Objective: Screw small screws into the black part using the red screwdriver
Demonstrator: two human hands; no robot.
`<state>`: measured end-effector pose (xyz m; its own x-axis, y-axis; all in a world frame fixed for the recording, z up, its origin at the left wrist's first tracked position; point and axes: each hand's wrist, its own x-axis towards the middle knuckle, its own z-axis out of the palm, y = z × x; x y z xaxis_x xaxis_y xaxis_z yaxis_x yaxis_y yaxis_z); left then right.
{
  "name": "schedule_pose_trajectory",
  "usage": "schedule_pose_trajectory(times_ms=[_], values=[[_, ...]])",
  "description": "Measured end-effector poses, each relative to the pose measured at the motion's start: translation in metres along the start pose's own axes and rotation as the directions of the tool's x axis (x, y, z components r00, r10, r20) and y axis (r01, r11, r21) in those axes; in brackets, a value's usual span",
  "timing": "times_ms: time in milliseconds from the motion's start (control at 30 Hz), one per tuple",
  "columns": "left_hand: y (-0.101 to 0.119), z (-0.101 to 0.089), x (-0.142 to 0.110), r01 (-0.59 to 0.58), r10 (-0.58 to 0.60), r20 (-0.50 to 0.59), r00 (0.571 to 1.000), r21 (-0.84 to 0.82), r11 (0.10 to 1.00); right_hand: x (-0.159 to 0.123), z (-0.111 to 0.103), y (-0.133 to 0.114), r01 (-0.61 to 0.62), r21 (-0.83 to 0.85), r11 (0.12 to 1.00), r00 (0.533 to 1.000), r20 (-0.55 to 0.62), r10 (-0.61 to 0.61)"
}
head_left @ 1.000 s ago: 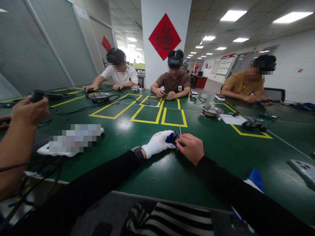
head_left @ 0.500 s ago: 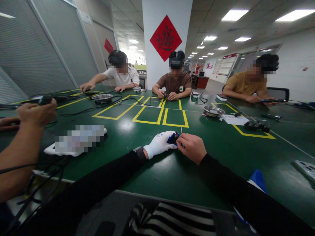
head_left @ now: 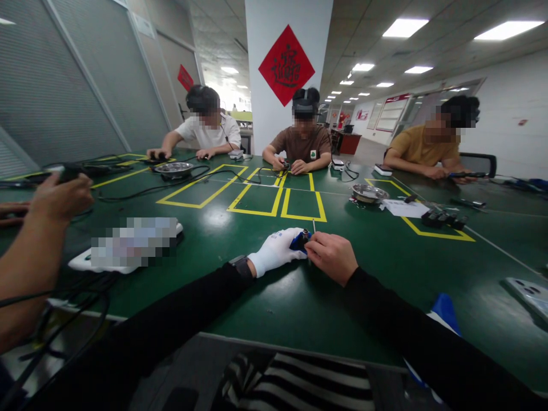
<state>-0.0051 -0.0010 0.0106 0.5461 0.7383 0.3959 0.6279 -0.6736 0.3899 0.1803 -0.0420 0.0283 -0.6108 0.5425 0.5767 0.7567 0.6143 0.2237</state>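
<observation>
My left hand (head_left: 276,251), in a white glove with blue fingertips, is closed around a small black part with a round metal end (head_left: 305,233). Much of that part is hidden by the fingers. Close against it on the right is my bare right hand (head_left: 331,256), its fingers pinched together on a thin metal rod (head_left: 314,226) that sticks up past the knuckles. What the rod belongs to and whether it touches the black part I cannot make out. Both hands are just above the green table (head_left: 240,308).
A white device (head_left: 128,248) with cables lies at left, near a co-worker's arm (head_left: 43,240). Metal bowls (head_left: 369,194) stand farther back. Black parts (head_left: 445,218) and paper (head_left: 402,208) lie at right, a phone (head_left: 528,294) and a blue-white glove (head_left: 445,314) nearer. Co-workers sit opposite.
The view has shifted slightly. Both my hands keep their hold, with hardly any visible movement. The far left co-worker's outstretched hand has drawn inward a little.
</observation>
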Motion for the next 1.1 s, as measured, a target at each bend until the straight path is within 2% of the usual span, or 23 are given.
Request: schedule_pose_trajectory(times_ms=[467,833,1033,1100], values=[[-0.0018,-0.0002,0.0004,-0.001,0.001,-0.007,1.0,-0.005,1.0,0.0024,-0.0004,0.001,0.014,0.031,0.999,0.998,0.067,-0.016],[0.0022,-0.0033,0.0003,0.006,-0.006,0.0,1.0,-0.027,1.0,0.0013,-0.0065,0.0051,-0.104,0.117,0.988,0.99,0.11,0.091],[-0.0013,-0.0017,0.0005,-0.008,0.008,-0.001,1.0,-0.025,1.0,0.0009,-0.0041,0.0035,-0.061,0.147,0.987,0.996,0.075,0.051],[-0.0031,0.0009,0.0006,0.004,-0.004,0.003,1.0,-0.036,0.999,-0.0004,-0.0029,0.0021,-0.066,0.194,0.979,0.998,0.031,0.061]])
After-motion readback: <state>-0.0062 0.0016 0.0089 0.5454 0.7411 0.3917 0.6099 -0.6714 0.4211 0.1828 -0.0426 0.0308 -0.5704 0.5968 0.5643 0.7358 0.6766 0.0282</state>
